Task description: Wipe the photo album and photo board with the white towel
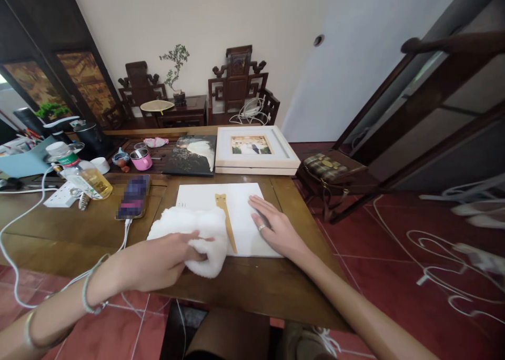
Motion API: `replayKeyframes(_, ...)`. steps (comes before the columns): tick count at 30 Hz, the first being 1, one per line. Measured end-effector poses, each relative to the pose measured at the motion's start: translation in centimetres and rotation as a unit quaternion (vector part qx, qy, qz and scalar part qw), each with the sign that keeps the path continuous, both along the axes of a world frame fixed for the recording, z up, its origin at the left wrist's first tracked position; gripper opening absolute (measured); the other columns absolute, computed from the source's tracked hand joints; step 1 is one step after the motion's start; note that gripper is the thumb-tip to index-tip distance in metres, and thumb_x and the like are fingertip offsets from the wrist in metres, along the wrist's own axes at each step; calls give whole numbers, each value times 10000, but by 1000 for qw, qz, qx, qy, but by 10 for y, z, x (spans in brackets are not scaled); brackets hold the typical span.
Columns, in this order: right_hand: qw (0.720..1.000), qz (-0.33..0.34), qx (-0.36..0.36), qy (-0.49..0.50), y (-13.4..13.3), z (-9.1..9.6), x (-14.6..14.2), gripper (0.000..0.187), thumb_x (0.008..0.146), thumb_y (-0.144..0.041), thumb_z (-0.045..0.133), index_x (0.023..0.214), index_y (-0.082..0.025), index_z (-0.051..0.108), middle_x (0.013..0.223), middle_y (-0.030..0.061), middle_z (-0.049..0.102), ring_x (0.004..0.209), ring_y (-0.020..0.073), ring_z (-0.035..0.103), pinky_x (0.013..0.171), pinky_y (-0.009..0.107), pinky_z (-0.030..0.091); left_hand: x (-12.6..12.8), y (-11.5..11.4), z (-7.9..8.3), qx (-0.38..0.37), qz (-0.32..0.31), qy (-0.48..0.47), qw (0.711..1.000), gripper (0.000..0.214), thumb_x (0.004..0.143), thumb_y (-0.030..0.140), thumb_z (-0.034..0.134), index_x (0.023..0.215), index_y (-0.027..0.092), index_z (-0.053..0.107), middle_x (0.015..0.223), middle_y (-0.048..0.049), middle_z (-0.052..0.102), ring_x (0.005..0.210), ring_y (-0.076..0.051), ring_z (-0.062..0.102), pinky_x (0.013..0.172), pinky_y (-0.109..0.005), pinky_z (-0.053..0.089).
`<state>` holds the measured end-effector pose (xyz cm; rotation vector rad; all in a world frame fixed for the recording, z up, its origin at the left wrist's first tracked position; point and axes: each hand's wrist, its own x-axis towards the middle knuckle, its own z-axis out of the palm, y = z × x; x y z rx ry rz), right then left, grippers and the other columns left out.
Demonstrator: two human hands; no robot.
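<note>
My left hand grips a fluffy white cloth, its fingers pressed into the folds. The cloth covers the left part of a flat white board or book near the table's front edge. On that white surface, just right of the cloth, shows a tapering gold strip with a notched wide end; I cannot tell if it is loose or printed. My right hand, with a ring on one finger, lies on the right side of the white surface, fingers stretched out and holding nothing.
Behind stand a framed photo and a dark picture panel. To the left are a phone on a cable, a bottle, a power strip and a pink cup. A wooden chair holds a checked bag.
</note>
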<state>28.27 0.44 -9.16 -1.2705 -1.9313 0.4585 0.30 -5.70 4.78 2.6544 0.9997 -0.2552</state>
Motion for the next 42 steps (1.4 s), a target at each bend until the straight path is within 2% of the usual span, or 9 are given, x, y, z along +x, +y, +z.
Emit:
replayKeyframes(6,1000,2,7,7,0,-1,1,398,896,-302,460,1258,-204,594,1354,99,560,1309,261,462,1111,531,349,13,65,-38,50,20,3,999,561,748,-43,385,1234,169,567,1491,-83,350,1405,-288,252,1096,-471,310)
replayKeyframes(10,1000,-11,5,-3,1,-2,1,407,897,-306,453,1261,-188,590,1356,115,555,1317,269,452,1113,538,343,25,102,-50,81,36,-2,996,564,769,-58,335,1251,143,547,1499,-101,329,1415,-290,219,1100,-500,297)
replayKeyframes(12,1000,-13,2,-10,2,-2,1,417,896,-300,446,1262,-157,587,1359,137,548,1321,271,446,1112,528,347,36,93,-49,80,33,-4,996,574,771,-51,353,1277,154,530,1506,-105,313,1409,-301,232,1089,-502,317)
replayKeyframes(18,1000,0,-2,-12,2,-2,4,463,830,-200,465,1281,-184,569,1382,108,531,1330,268,434,1118,524,336,68,-4,-43,72,-88,24,993,406,777,98,523,1155,184,643,1550,-78,206,1406,-421,140,1061,-637,265)
replayKeyframes(20,1000,6,-6,-14,2,-2,4,485,814,-184,458,1288,-173,562,1391,112,521,1335,266,427,1119,513,339,71,-16,-43,79,-98,30,992,376,789,129,530,1143,168,651,1545,-84,221,1403,-414,163,1063,-620,282)
replayKeyframes(26,1000,-13,-6,-5,2,0,0,423,879,-289,450,1253,-153,595,1355,138,552,1322,278,444,1117,515,337,78,56,-49,131,-12,57,990,530,793,48,472,1306,167,529,1529,-99,262,1394,-410,200,1030,-629,314)
replayKeyframes(30,998,-29,-35,45,3,0,2,434,882,-360,471,1263,-189,589,1362,113,551,1313,279,454,1120,519,317,90,95,-58,140,-18,63,988,602,788,2,427,1366,168,457,1561,-84,158,1418,-386,128,1030,-652,288)
replayKeyframes(36,957,-73,-122,252,5,4,10,490,908,-525,400,1297,-266,549,1398,41,526,1318,231,450,1134,452,290,113,66,-68,182,-46,40,981,458,842,57,417,1254,167,585,1552,-104,186,1398,-428,160,1006,-706,261)
replayKeyframes(42,941,-81,-132,300,6,7,10,575,861,-625,410,1233,-238,613,1365,52,558,1305,266,464,1122,446,312,130,13,-59,195,-77,21,978,325,911,230,433,1114,177,681,1504,-147,292,1327,-475,293,929,-691,354)
